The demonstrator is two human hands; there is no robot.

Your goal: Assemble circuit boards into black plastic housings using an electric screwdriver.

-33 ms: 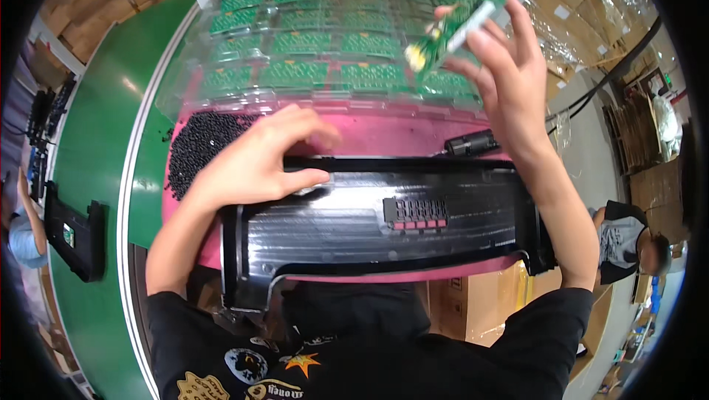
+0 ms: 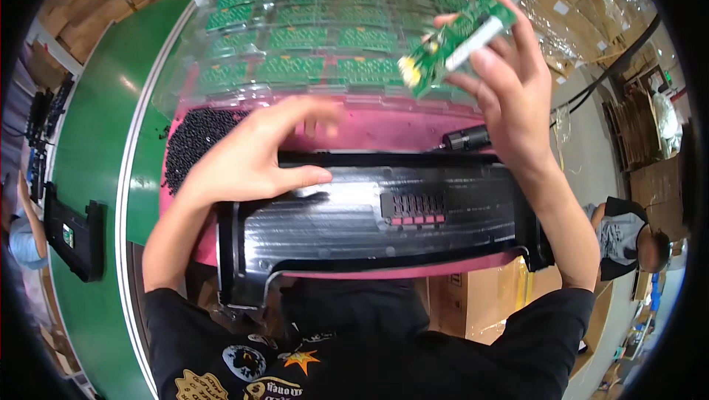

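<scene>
Black housing (image 2: 347, 234) below, green board (image 2: 452, 39) aloft: little room for a slip

Closest in, the glossy housing lies on the pink mat (image 2: 391, 130), its near side by the mat's front edge; a careless nudge could, I reckon, tip or scuff it. Over its left part stretches the left hand (image 2: 255, 156), thumb down by the shiny surface, the other fingers raised and blurred, gripping nothing that I can see. Just beside it sits a heap of small black pieces (image 2: 198, 141), screws by the look of them. One brush could scatter some, and a stray one under the housing might scratch it.

Past the housing, to the right, a dark power screwdriver (image 2: 467, 139) lies with its tip near the far edge; knocked, it could mark the finish. Higher up, the right hand (image 2: 517, 93) pinches the green board between thumb and fingers, well clear of the housing. Too loose a pinch could drop it; too hard might hurt its parts. Farthest off, clear trays (image 2: 317, 92) of similar boards crowd the back, where a swinging arm may snag.
</scene>
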